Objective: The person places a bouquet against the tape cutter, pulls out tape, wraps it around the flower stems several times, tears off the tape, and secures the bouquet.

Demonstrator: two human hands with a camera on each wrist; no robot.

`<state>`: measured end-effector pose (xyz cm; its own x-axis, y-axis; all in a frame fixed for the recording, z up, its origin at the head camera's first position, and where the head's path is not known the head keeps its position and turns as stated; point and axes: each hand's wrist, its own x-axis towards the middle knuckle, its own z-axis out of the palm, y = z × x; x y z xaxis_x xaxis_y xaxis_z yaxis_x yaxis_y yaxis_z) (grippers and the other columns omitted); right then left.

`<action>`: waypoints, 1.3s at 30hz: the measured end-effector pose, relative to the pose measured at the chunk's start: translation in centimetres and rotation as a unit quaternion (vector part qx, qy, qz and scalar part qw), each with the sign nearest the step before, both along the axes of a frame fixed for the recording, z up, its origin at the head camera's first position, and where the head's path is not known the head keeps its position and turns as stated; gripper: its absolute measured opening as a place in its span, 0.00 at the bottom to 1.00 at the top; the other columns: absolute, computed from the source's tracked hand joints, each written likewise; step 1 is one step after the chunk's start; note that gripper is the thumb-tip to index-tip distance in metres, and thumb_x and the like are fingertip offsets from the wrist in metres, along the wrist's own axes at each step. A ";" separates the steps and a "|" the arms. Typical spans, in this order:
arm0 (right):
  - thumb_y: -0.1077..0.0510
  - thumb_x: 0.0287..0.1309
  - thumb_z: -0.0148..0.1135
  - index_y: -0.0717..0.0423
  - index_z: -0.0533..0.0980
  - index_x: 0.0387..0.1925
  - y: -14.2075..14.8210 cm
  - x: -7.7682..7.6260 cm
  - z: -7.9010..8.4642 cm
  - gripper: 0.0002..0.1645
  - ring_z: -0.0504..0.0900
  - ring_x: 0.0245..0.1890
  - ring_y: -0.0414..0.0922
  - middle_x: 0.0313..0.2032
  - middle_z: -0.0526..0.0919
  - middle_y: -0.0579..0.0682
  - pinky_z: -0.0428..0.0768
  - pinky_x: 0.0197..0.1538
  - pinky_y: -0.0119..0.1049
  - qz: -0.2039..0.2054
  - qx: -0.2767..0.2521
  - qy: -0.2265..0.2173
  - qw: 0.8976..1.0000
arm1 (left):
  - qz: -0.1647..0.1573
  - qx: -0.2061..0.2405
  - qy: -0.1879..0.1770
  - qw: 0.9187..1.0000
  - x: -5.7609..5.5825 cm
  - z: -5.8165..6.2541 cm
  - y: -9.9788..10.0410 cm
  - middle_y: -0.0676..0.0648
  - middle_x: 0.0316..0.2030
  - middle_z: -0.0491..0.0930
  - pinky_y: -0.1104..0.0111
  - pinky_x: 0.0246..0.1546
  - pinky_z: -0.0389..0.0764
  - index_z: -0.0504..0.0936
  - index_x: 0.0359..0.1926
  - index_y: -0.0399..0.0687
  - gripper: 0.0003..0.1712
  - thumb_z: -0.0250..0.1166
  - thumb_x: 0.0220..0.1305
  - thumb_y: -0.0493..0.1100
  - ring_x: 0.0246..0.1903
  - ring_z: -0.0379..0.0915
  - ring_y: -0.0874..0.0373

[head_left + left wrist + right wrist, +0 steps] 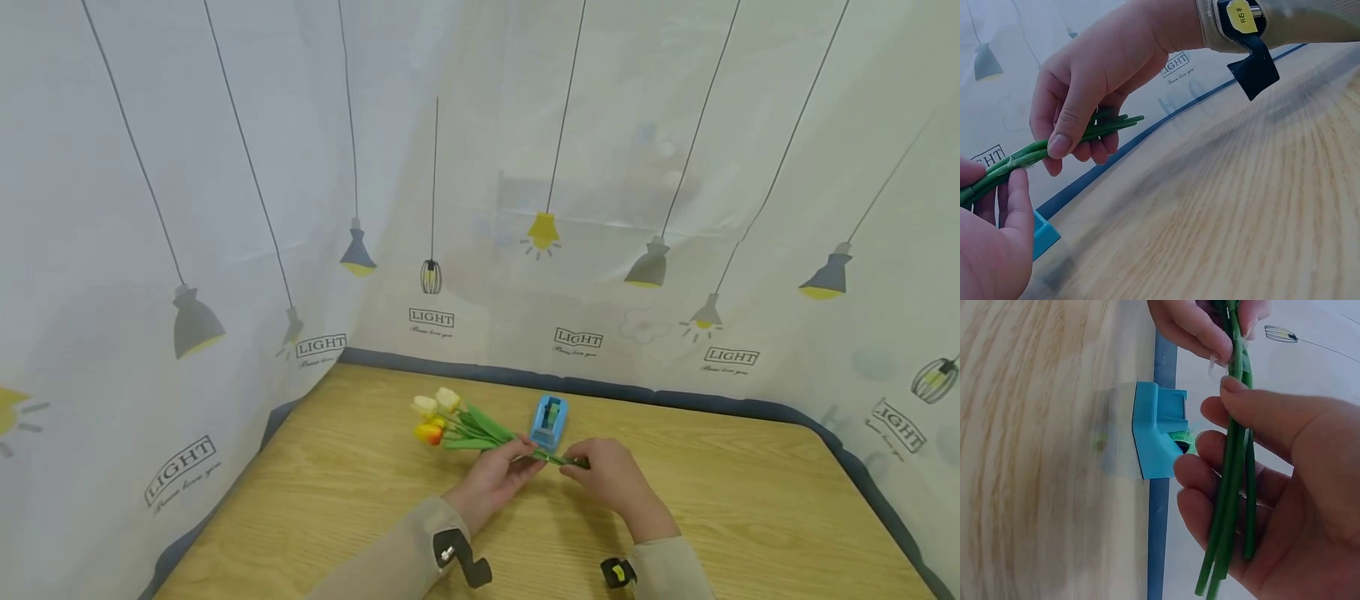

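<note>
I hold the bunch of tulips (486, 429) in front of me, just above the worktop (337, 517), its heads pointing between 9 and 10 o'clock and its cut stem ends toward 4. With my left hand (495, 479) I grip the green stems below the leaves, thumb and fingers bent about them. My right hand (611, 479) pinches the same stems nearer their ends, the thumb laid on one side and the fingers curled behind. Between my two hands a clear strip of tape (1246, 359) lies round the stems, and a small loose end of it seems to stick out beside my left fingers. The blue tape dispenser (551, 421) stands on the worktop at 12 o'clock from the taped spot, near my hands and touched by neither, so far as I can see. I judge that the step in hand is binding the stems together, with the tape on but perhaps not fully smoothed down. The next move, I think, calls for a steady left grip on the stems while my right thumb and fingers wrap that free end round and press it flat, without letting the stems splay.
</note>
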<state>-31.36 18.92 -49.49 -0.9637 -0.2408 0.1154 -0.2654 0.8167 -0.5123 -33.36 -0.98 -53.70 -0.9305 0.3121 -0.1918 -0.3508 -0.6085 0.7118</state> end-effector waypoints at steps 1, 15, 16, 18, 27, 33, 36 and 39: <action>0.57 0.64 0.75 0.48 0.87 0.34 0.0 -0.1 -0.1 0.02 0.72 0.23 0.38 0.24 0.82 0.40 0.71 0.28 0.32 0.002 0.002 -0.004 1.000 | -0.001 -0.002 0.002 1.000 0.0 0.0 0.0 0.44 0.45 0.76 0.66 0.57 0.87 0.79 0.33 0.46 0.12 0.58 0.71 0.28 0.47 0.79 0.55; 0.56 0.81 0.53 0.54 0.85 0.35 0.2 -0.2 0.1 0.19 0.67 0.21 0.43 0.21 0.75 0.48 0.68 0.27 0.34 0.021 -0.044 -0.074 0.996 | -0.004 -0.004 0.013 1.000 -0.7 -0.5 0.0 0.45 0.42 0.82 0.67 0.56 0.88 0.82 0.40 0.42 0.04 0.64 0.73 0.31 0.44 0.84 0.57; 0.56 0.81 0.54 0.54 0.85 0.35 0.2 -0.2 0.1 0.18 0.67 0.21 0.43 0.22 0.75 0.48 0.68 0.27 0.35 0.020 -0.046 -0.071 0.996 | -0.003 -0.004 0.016 1.000 -0.7 -0.5 0.0 0.46 0.42 0.83 0.67 0.55 0.88 0.82 0.40 0.43 0.04 0.64 0.73 0.32 0.43 0.84 0.57; 0.57 0.81 0.54 0.54 0.85 0.35 0.1 -0.2 0.1 0.17 0.68 0.22 0.43 0.23 0.76 0.48 0.68 0.28 0.35 0.018 -0.047 -0.063 0.997 | 0.001 -0.004 0.021 1.000 -0.9 -0.6 0.0 0.47 0.41 0.84 0.68 0.53 0.89 0.83 0.38 0.45 0.05 0.65 0.73 0.32 0.42 0.85 0.58; 0.57 0.78 0.59 0.54 0.85 0.37 -0.2 -0.4 -0.2 0.13 0.72 0.28 0.42 0.31 0.85 0.47 0.72 0.34 0.36 0.011 -0.035 -0.043 0.998 | 0.032 -0.019 0.013 0.999 -0.6 -0.3 0.1 0.42 0.47 0.87 0.69 0.49 0.90 0.84 0.46 0.40 0.05 0.66 0.74 0.36 0.42 0.86 0.56; 0.57 0.75 0.63 0.54 0.86 0.37 -0.3 -0.6 -0.6 0.10 0.72 0.28 0.40 0.30 0.84 0.45 0.71 0.33 0.35 0.013 -0.013 -0.017 1.000 | 0.038 -0.026 0.008 0.999 -0.7 -0.5 0.1 0.43 0.45 0.86 0.71 0.49 0.89 0.83 0.49 0.36 0.08 0.66 0.75 0.37 0.41 0.85 0.57; 0.56 0.74 0.65 0.52 0.86 0.34 -0.3 -0.6 -0.6 0.10 0.71 0.25 0.39 0.26 0.81 0.42 0.69 0.31 0.34 0.013 0.005 -0.004 1.000 | 0.033 -0.030 0.018 0.999 -0.7 -0.6 0.0 0.45 0.40 0.86 0.71 0.48 0.89 0.83 0.47 0.33 0.07 0.64 0.75 0.33 0.40 0.86 0.58; 0.55 0.74 0.65 0.50 0.84 0.30 -0.3 -0.4 -0.5 0.13 0.70 0.24 0.39 0.23 0.77 0.40 0.68 0.30 0.33 0.016 0.024 0.002 1.000 | 0.024 -0.038 0.030 0.999 -0.7 -0.8 -0.1 0.47 0.36 0.86 0.71 0.46 0.89 0.84 0.44 0.33 0.05 0.62 0.74 0.31 0.38 0.85 0.59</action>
